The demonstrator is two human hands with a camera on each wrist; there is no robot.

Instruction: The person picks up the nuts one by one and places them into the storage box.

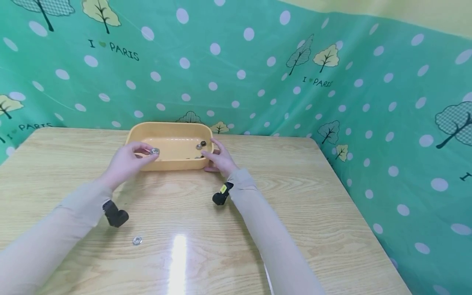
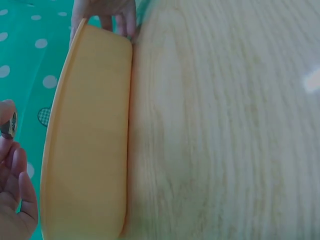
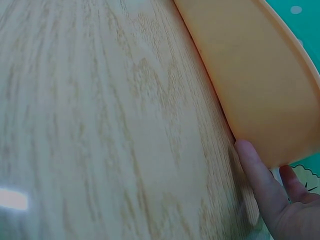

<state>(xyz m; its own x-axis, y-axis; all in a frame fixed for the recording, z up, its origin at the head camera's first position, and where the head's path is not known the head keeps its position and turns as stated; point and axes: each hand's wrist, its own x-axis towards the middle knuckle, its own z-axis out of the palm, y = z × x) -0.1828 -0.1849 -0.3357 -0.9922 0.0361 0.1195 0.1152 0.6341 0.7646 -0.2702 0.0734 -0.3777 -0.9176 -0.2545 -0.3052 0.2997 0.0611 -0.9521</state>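
My left hand [image 1: 127, 161] pinches a small metal bearing [image 1: 154, 151] between thumb and fingertips, above the front left rim of a yellow plastic basin [image 1: 173, 165]. In the left wrist view the bearing [image 2: 13, 125] shows edge-on at the far left. At the basin's right end, my right hand [image 1: 221, 159] grips the wall, with fingers over the rim and along the side. Several small metal parts [image 1: 199, 146] lie inside at the right end, partly hidden by the front wall and fingers. Another bearing [image 1: 137, 240] lies flat on the table near my left forearm.
The wooden table [image 1: 313, 213] bears the basin close to its back edge. A green dotted cloth [image 1: 243, 53] hangs behind and along the right side. Black wrist cameras [image 1: 115, 214] are strapped to both sleeves. A bright light reflection lies on the front of the tabletop.
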